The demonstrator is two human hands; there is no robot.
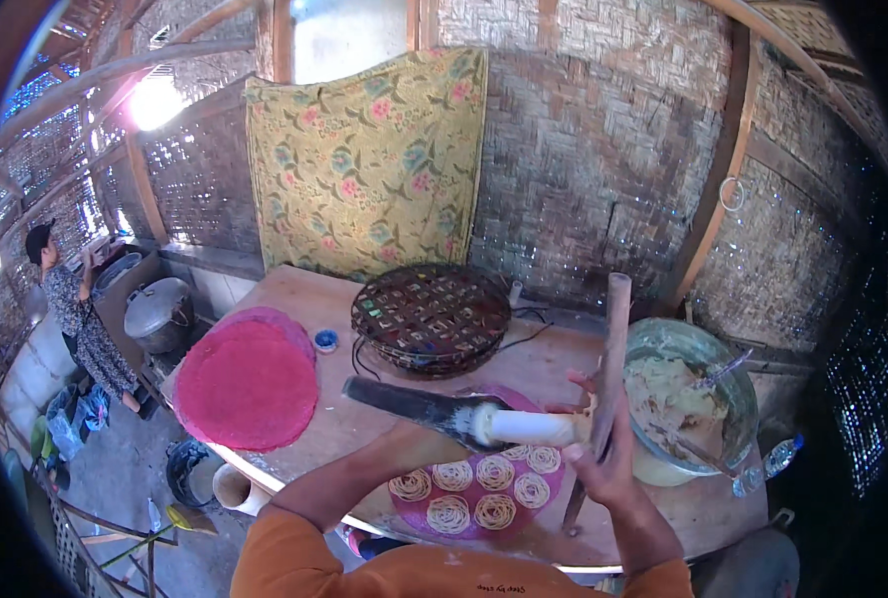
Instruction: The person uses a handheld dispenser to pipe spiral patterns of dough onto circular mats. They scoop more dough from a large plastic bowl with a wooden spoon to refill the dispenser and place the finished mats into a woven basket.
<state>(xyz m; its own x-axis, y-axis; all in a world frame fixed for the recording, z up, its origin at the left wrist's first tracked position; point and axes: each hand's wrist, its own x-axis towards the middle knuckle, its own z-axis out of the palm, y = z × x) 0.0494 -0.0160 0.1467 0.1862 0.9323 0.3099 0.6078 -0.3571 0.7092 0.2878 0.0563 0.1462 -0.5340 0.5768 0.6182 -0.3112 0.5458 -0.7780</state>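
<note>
A hand press, with a white tube (534, 429) and a dark crosspiece (414, 407), lies sideways in the air before me. My left hand (426, 439) meets the press under the crosspiece, its fingers mostly hidden. My right hand (613, 463) is closed on the long wooden bar (611, 369) at the tube's other end, thumb on the near side. Below the press, a round pink mat (424, 513) carries several coiled nests of pale dough strands (495, 511). To the right stands a large basin (753, 399) of pale dough (678, 404) with a utensil stuck in it.
A stack of round pink sheets (245, 379) covers the wooden table's (554, 359) left side. Behind the press sits a dark woven basket (430, 319). A small blue lid (326, 341) and a plastic bottle (768, 466) are nearby. Another person (75, 299) stands far left near a metal pot (159, 314).
</note>
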